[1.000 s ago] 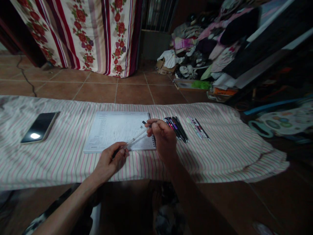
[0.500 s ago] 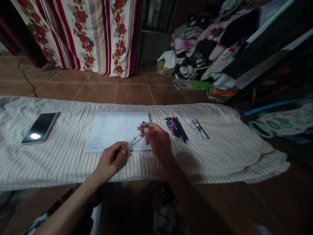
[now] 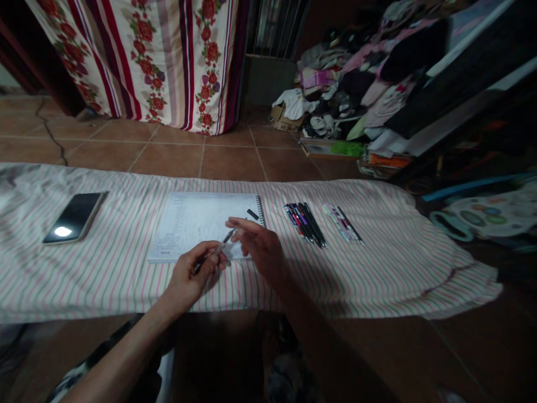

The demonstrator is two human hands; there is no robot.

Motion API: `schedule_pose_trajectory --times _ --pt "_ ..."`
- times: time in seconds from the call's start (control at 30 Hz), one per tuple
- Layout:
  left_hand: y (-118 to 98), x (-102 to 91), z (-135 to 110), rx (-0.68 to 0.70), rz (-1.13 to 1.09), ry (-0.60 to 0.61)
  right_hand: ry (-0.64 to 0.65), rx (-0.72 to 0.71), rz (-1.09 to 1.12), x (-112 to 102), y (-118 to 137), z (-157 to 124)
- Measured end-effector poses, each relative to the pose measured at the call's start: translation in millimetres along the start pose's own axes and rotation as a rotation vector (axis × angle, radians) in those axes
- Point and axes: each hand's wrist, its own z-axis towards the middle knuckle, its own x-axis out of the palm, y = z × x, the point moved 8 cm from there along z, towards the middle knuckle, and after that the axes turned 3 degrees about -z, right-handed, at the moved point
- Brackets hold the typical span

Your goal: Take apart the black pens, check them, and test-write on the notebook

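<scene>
My left hand [image 3: 199, 266] is closed around a slim pen [image 3: 225, 240] with a partly clear barrel and a dark rear part, its upper end slanting up to the right. At that upper end are the thumb and fingers of my right hand [image 3: 262, 246], closed on it with the index finger fairly straight. Both hands are over the lower right of a spiral notebook [image 3: 201, 215], which lies on the striped cloth. A small black piece [image 3: 253, 214], perhaps a pen cap, rests on the page near the spiral, just beyond my right hand.
Right of the notebook lies a row of several dark pens [image 3: 308, 224], then a smaller group of pale and dark pens [image 3: 344, 224]. A phone [image 3: 75, 218] lies at the left on the striped cloth [image 3: 398, 252]. Beyond are a floral curtain [image 3: 172, 67] and heaped clothes [image 3: 356, 84].
My right hand has come closer to my left, and the light-coloured length showing between them is shorter. The black piece on the notebook now shows plainly. The view has shifted slightly.
</scene>
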Motion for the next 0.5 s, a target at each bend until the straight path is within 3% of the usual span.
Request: schedule_pose_trajectory --times 0.17,0.37,0.5 --pt "2 -5.8 2 -0.02 -0.052 -0.038 -0.032 0.016 -0.042 0 -3 2" --pt "0 -38.3 3 0.001 -0.096 -0.193 -0.077 -0.018 -0.313 4 -4 1" --pt "3 -62.4 2 0.01 -0.09 -0.302 0.07 -0.109 -0.523 26 -4 -3"
